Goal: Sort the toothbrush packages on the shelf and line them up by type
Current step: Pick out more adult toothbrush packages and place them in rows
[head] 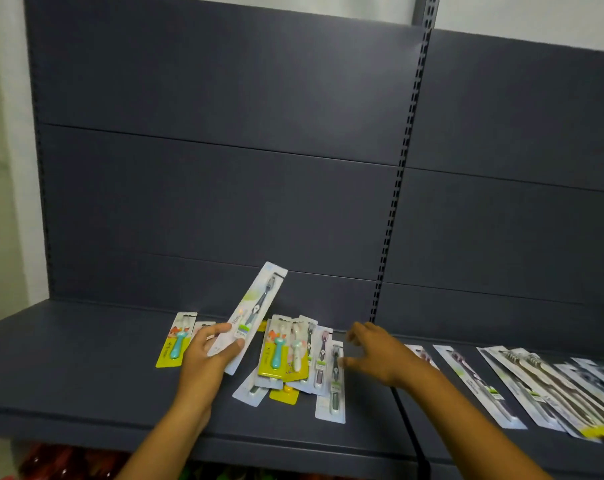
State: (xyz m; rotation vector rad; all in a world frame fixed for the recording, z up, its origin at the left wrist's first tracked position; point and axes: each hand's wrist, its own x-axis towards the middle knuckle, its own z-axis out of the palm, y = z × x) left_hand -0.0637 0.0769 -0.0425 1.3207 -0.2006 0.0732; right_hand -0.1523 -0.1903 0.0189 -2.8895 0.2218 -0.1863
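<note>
Above shelf (86, 358): left hand (203, 355) grips long white toothbrush package (250, 317); right hand (376, 355) spread, empty.

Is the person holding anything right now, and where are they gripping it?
The left hand grips a long toothbrush package by its lower end. The right hand holds nothing.

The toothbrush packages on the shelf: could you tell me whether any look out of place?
Yes. The middle pile is jumbled: short yellow-card packs overlap long white ones at mixed angles, unlike the row on the right.
</note>
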